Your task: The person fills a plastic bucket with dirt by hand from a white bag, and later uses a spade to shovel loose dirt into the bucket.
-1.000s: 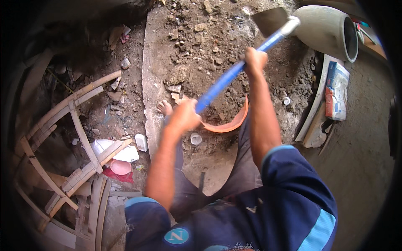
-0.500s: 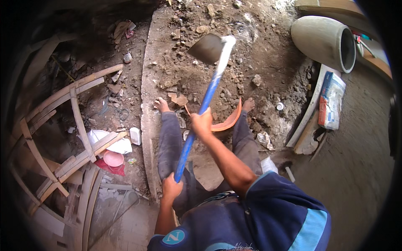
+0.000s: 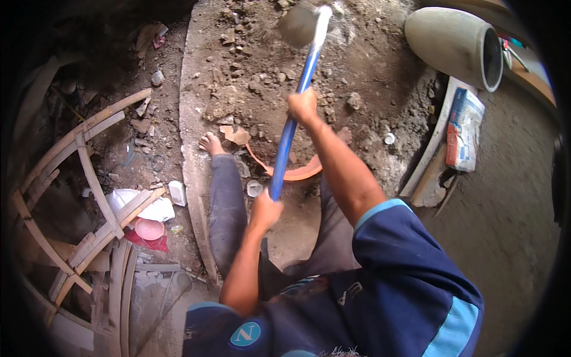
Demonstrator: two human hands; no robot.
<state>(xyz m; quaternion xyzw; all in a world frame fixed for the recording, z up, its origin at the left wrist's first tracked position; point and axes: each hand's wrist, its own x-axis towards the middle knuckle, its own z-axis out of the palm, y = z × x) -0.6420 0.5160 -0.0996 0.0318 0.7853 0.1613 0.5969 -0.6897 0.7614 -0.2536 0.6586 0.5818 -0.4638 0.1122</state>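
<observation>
Both my hands grip a hoe with a blue handle that turns white near its head. My left hand is closed round the butt end, low between my legs. Farther up the shaft, my right hand is wrapped round it with the arm stretched forward. The broad metal blade, smeared by motion, is at the far end over the loose soil; whether it touches the soil I cannot tell. Behind the handle, between my legs, lies a curved orange rim-like piece, partly hidden by the shaft and my right arm.
My bare feet stand at the rubble's near side, the left beside a long concrete edge. Curved wooden frames and a pink bowl lie left. To the right are a large grey hollow vessel, a printed sack and curved boards.
Both hands have pushed the hoe farther forward, away from my body, and my right arm is straighter. The blade has moved toward the far edge of view. The view has shifted slightly.
</observation>
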